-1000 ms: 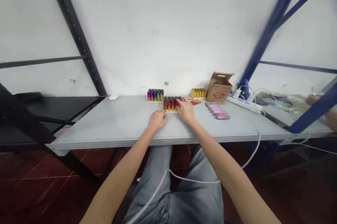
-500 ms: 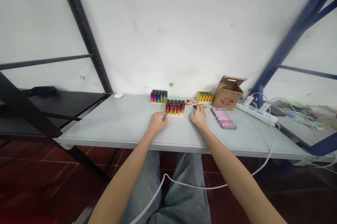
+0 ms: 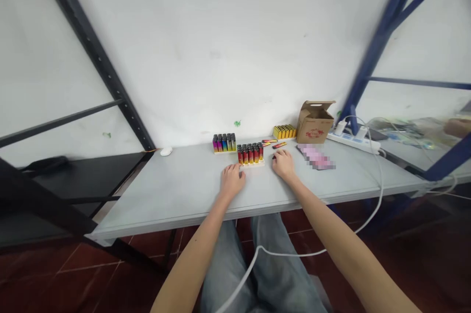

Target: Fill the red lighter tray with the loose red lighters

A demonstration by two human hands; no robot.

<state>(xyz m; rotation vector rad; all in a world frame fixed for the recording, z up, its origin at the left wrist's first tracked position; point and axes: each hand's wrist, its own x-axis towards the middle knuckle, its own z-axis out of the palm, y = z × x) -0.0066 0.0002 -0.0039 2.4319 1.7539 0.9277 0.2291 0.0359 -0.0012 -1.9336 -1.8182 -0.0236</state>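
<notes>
My left hand rests on the grey table, with its fingers against the left end of a white tray of red-orange lighters. It holds nothing. My right hand lies just right of that tray, fingers curled around a lighter whose dark tip shows at the fingertips. Loose lighters lie on the table just beyond my right hand. A tray of multicoloured lighters stands behind and to the left. Yellow lighters stand near the wall.
An open cardboard box stands at the back right, with a pink phone in front of it. A white power strip trails a cable off the table edge. A white mouse lies at the back left. Black and blue shelf frames flank the table.
My right hand left the red-orange tray, reached to the loose lighters on its right, and has drawn back a little with one. My left hand stayed by the tray. The view shifted.
</notes>
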